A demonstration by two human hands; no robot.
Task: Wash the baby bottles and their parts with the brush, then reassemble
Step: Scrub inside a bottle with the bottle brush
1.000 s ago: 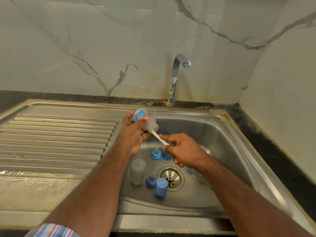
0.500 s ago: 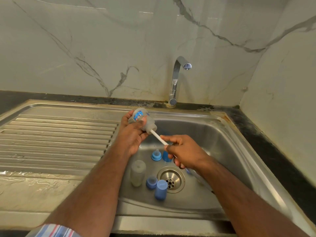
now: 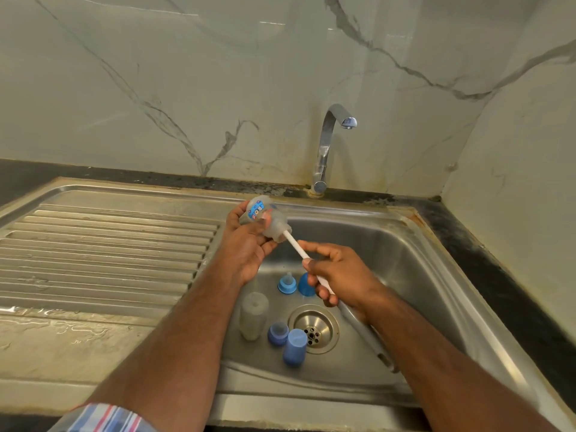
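Note:
My left hand (image 3: 247, 244) grips a clear baby bottle (image 3: 268, 219) with a blue label, held tilted over the sink's left edge. A white brush handle (image 3: 294, 244) runs out of the bottle's mouth; the brush head is hidden inside. My right hand (image 3: 336, 275) holds that handle above the basin. On the basin floor stand a second clear bottle (image 3: 253, 316), a blue collar with a teat (image 3: 286, 283), a blue cap (image 3: 305, 286) behind my right hand, another blue collar (image 3: 278, 333) and a blue cap (image 3: 294, 347).
The steel sink (image 3: 420, 275) has a drain (image 3: 313, 328) at its middle and a ribbed draining board (image 3: 103, 254) to the left. A chrome tap (image 3: 327, 148) stands at the back; no water runs. Marble walls close in behind and at the right.
The brush handle has slid further out of the bottle, and my right hand has drawn back toward me. The left hand and the bottle stay almost still.

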